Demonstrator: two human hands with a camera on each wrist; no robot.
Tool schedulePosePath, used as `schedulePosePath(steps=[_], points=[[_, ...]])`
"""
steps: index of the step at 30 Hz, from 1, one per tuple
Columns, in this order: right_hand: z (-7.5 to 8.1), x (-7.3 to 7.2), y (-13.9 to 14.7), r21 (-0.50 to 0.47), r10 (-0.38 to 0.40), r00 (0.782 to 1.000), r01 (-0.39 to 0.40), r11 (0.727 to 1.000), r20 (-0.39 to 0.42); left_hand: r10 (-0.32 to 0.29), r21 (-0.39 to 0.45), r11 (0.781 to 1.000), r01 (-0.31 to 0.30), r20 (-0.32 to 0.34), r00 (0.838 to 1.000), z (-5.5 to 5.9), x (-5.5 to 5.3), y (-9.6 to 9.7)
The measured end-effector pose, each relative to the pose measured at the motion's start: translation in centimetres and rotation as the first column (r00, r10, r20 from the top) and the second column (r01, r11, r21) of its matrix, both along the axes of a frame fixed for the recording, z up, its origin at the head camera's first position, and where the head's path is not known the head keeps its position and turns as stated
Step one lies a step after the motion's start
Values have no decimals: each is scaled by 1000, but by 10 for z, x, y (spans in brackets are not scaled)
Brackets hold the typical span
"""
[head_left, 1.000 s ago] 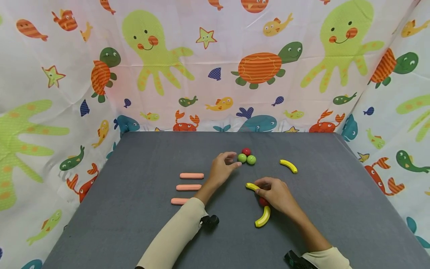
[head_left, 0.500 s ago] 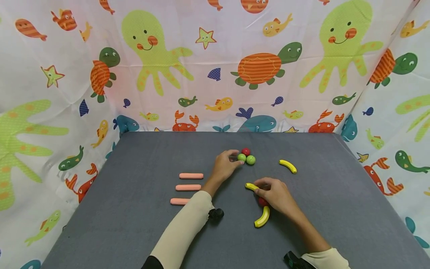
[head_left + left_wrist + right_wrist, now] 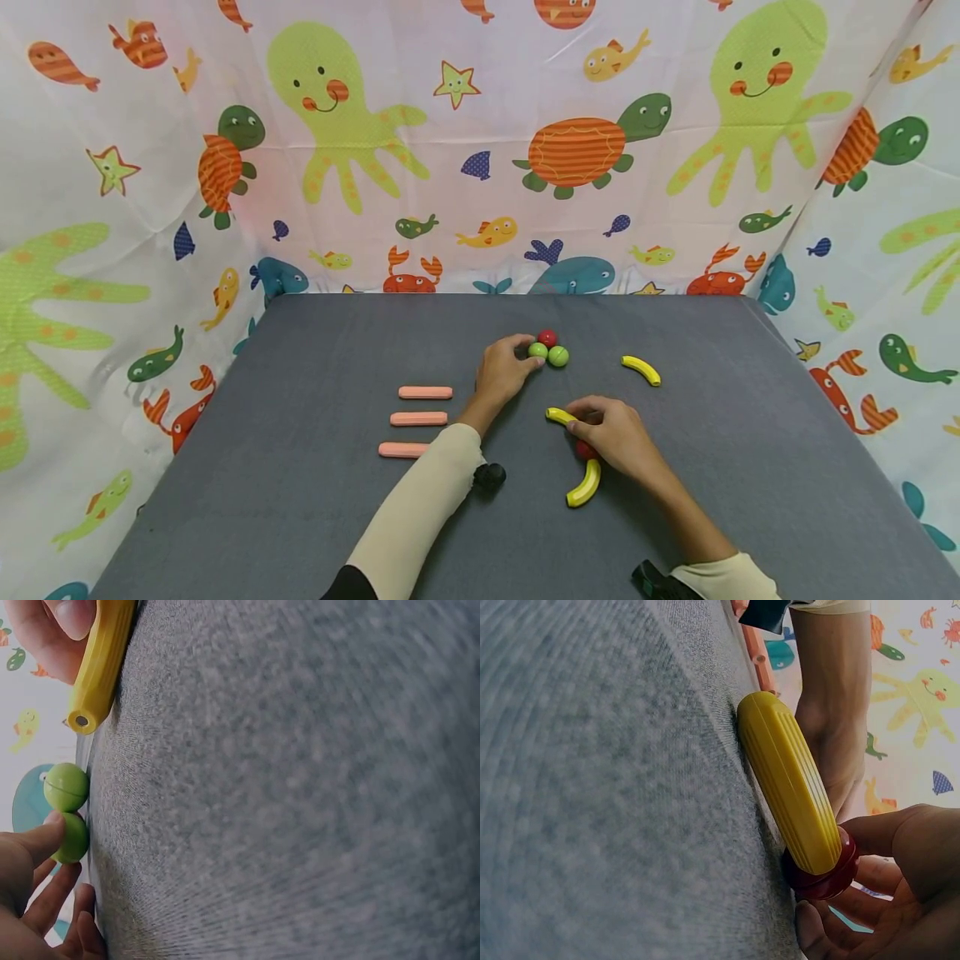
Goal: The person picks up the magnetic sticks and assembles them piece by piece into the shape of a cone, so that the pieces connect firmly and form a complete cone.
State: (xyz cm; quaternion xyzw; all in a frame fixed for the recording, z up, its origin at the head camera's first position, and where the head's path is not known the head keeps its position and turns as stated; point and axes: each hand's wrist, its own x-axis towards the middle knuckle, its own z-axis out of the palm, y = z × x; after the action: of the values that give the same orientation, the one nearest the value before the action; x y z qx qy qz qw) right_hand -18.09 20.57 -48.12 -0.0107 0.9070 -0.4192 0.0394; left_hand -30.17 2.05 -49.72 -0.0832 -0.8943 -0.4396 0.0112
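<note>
At the left of the grey table point(image 3: 300, 517), three pink sticks point(image 3: 418, 418) lie in a spaced row, your left sleeve point(image 3: 427, 492) crossing in front of the right end of the nearest one. Next comes your left hand point(image 3: 501, 371), and here is the change: over the last second it has slid rightward from just beside the balls, and its thumb and a finger now lie on either side of the left green ball point(image 3: 537, 350), in a narrow pinch. That ball rests on the table, close against the back red ball point(image 3: 547, 338) and the right green ball point(image 3: 558, 357); nothing shows it lifted. To my judgement, the ball is now under your control, so both your hands have a piece. Nearer you, the held banana point(image 3: 559, 415) pokes out leftward from your right hand point(image 3: 615, 429), whose thumb and fingers are closed on it in the same place as a second ago. Just under that hand sits the front red ball point(image 3: 584, 451), with the front banana point(image 3: 583, 485) touching it and curving toward you; whether the held banana meets that ball I cannot tell, as your fingers cover the spot. Farther right, well apart, the loose banana point(image 3: 641, 371) lies untouched.
</note>
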Motion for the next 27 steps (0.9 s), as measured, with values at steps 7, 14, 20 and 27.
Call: schedulePosePath(steps=[7,14,20,27], points=[[0,-1,-1,3,-3,1000,3,1000,-15,15,-21,1000,-15,-6,1000,1,0,0],[0,-2,-1,3,4,1000,-4,1000,-20,-14,-41,999,12,-34,999,-2,1,-4],[-1,-4,-2,9,-2,1000,2,1000,-21,-76,29,996,79,-70,995,-4,0,-8],[-1,-4,-3,26,-5,1000,6,1000,-30,-68,72,995,72,-57,996,-6,2,-16]])
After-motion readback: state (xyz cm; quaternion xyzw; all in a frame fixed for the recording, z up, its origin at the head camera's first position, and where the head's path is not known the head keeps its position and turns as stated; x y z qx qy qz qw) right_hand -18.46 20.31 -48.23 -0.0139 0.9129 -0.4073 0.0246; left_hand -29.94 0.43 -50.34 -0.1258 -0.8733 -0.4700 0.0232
